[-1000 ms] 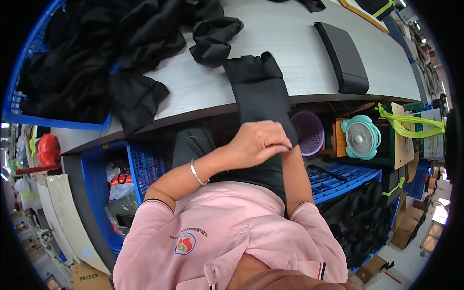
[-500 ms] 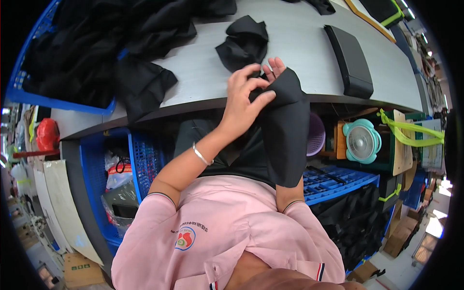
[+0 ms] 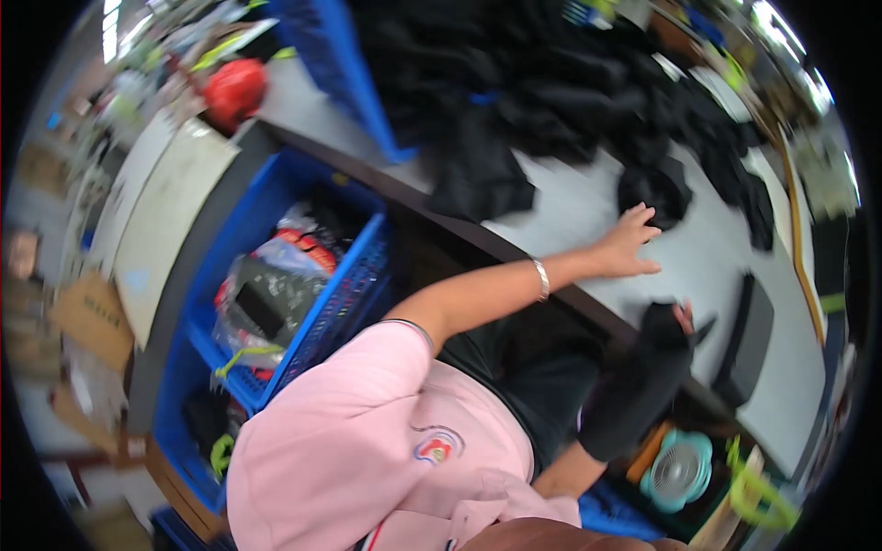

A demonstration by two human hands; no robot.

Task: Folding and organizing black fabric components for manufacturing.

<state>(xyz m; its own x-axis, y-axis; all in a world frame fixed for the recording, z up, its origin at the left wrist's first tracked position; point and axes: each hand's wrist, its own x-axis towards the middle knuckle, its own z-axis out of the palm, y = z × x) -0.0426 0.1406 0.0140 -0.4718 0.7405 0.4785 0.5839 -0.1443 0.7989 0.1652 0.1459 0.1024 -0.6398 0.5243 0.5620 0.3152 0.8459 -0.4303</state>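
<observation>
My left hand (image 3: 629,243) reaches over the grey table with its fingers spread, holding nothing. Just beyond its fingertips lies a crumpled black fabric piece (image 3: 663,188); whether they touch is unclear. A black fabric tube (image 3: 629,395) covers my right forearm from below the elbow to the hand. Only some fingertips of my right hand (image 3: 684,317) show at the tube's far end, by the table's near edge. The rest of that hand is hidden in the cloth, and motion blurs it.
A large heap of black fabric (image 3: 514,83) spreads over the table beside a blue crate (image 3: 344,83). A black box-like object (image 3: 744,340) stands right on the table (image 3: 579,197). Below are a blue basket of bagged items (image 3: 207,335) and a teal fan (image 3: 678,470).
The view has swung left. My left hand has left the fabric tube and stretched out toward the crumpled piece on the table. The tube remains on my right arm.
</observation>
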